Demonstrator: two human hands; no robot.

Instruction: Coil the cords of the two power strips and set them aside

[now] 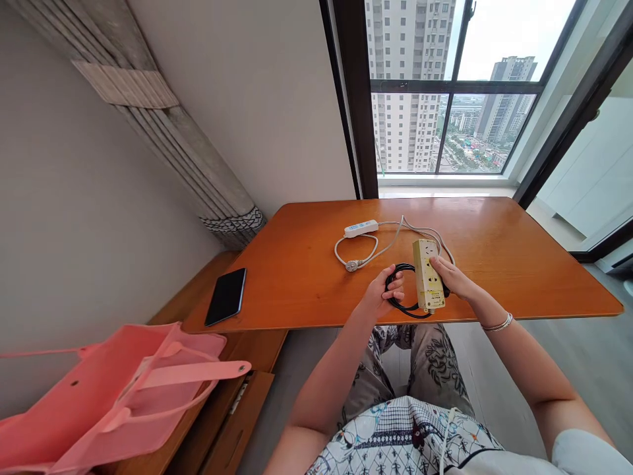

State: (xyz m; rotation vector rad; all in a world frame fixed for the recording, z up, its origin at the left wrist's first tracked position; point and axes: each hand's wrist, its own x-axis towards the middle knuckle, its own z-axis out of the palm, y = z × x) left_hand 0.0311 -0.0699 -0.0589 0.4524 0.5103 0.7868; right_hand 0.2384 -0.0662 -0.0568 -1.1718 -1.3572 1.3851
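My right hand (452, 278) grips a yellowed power strip (428, 274) by its right side, the thumb lying over its socket face. The strip is held upright above the front edge of the wooden table (297, 264). Coiled black cable (403, 309) hangs at its left, joined at the strip's lower end. My left hand (386, 292) is closed around the left side of that coil. Behind them on the tabletop lies a small white power strip (361, 229) with a looped white cord and a round plug (351, 266).
A black tablet or phone (226, 297) lies at the table's left end. An open pink bag (123, 396) stands lower left on a wooden cabinet with a drawer (237, 422). Beyond the table are a window (452, 86) and a gathered grey curtain (188, 158).
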